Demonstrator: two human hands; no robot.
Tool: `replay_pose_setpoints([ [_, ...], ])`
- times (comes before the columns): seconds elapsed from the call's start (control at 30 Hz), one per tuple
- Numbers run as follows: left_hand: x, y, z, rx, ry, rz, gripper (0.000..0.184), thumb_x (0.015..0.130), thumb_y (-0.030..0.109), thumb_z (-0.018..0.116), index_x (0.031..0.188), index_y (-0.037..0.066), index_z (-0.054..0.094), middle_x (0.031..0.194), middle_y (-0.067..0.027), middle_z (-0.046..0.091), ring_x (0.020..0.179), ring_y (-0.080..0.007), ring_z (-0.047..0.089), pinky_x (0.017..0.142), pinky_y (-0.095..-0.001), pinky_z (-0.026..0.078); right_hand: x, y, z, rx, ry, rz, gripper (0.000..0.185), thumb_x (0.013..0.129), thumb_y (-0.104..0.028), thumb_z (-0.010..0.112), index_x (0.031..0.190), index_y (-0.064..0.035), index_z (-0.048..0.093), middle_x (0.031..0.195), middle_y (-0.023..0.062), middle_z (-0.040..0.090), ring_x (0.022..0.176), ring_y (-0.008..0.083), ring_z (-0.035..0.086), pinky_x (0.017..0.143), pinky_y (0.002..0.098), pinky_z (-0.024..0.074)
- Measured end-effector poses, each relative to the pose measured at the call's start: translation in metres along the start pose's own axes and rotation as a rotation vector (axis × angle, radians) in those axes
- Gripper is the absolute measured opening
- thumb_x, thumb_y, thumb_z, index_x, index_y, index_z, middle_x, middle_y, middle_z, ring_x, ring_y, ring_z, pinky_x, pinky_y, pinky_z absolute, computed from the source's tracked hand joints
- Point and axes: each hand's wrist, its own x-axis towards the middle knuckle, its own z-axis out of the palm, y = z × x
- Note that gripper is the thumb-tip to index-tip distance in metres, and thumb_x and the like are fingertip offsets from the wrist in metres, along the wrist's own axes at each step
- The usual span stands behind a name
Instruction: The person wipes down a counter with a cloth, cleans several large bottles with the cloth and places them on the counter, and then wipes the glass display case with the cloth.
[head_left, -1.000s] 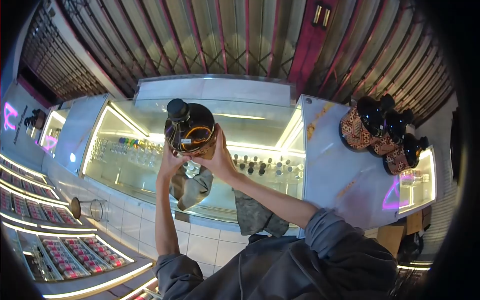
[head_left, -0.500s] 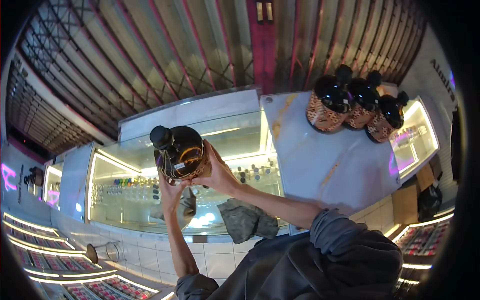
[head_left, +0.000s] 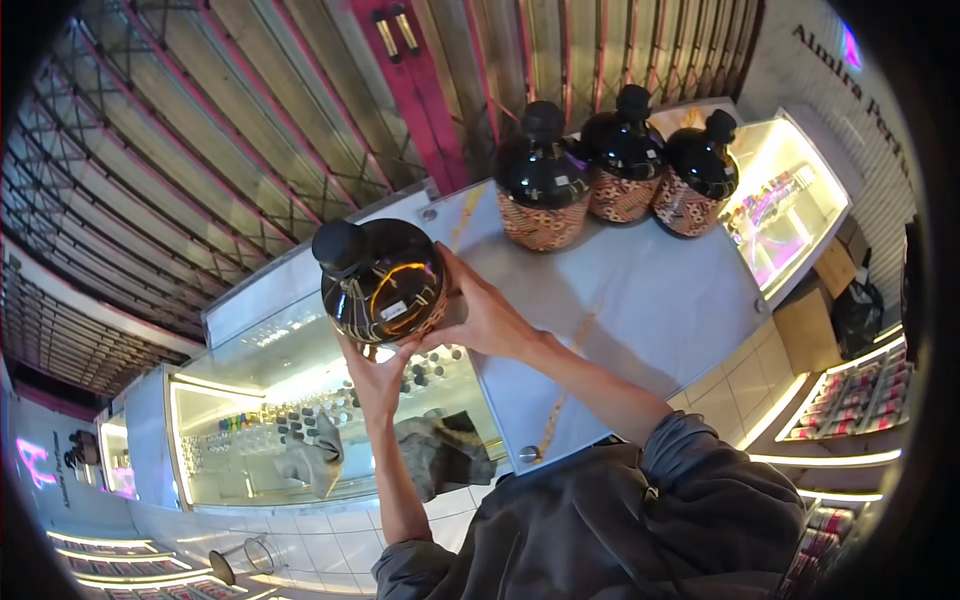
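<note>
A big dark glass bottle (head_left: 390, 270) with a black cap and a patterned lower part is held up over the counter. My left hand (head_left: 377, 385) grips it low on the near side, with fingers partly hidden behind it. Around its right side my right hand (head_left: 485, 315) is closed, thumb toward the base. The bottle tilts, its cap pointing to the upper left. Three similar bottles, a left one (head_left: 543, 190), a middle one (head_left: 622, 165) and a right one (head_left: 697, 180), stand upright on the white marble counter (head_left: 640, 290), apart from my hands.
Below the held bottle is a lit glass display case (head_left: 250, 480) with rows of small bottles inside. A dark grey cloth (head_left: 420, 455) lies on its near edge. Behind the counter runs a folding metal shutter (head_left: 280, 110). A cardboard box (head_left: 808, 330) stands at the right.
My view has turned and shifted right, so the three bottles now appear nearer the middle. Both hands still hold the bottle, which is now closer to the marble counter.
</note>
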Motion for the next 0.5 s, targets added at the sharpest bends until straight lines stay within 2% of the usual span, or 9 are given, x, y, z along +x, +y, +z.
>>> replay_pose_setpoints([
  [0.2,-0.016,0.008,0.066,-0.044,-0.035,-0.017,0.099,0.071,0.008,0.088,0.153,0.013,0.033,0.140,-0.0150,0.050,0.124,-0.0308,0.053,0.110,-0.0430,0.039,-0.022,0.010,-0.061,-0.053,0.021,-0.003,0.115,0.070,-0.027,0.090,0.157,-0.0041,0.019,0.155,0.0210,0.037,0.140,0.0353,0.041,0.112,0.0417,0.0392],
  [0.37,-0.021,0.005,0.100,0.018,-0.033,-0.033,0.107,0.065,0.006,0.090,0.153,0.013,0.031,0.139,-0.0170,0.053,0.121,-0.0326,0.055,0.108,-0.0495,0.040,-0.035,0.023,-0.089,-0.034,0.006,0.088,0.114,0.071,-0.028,0.089,0.158,-0.0047,0.018,0.156,0.0205,0.034,0.141,0.0351,0.039,0.112,0.0416,0.0379],
  [0.5,-0.024,0.006,0.117,-0.004,-0.040,-0.051,0.108,0.064,0.007,0.091,0.153,0.012,0.031,0.139,-0.0177,0.053,0.122,-0.0329,0.055,0.108,-0.0487,0.040,-0.041,0.042,-0.101,-0.128,0.060,-0.032,0.114,0.073,-0.030,0.088,0.158,-0.0052,0.018,0.156,0.0203,0.031,0.141,0.0356,0.036,0.114,0.0420,0.0353],
])
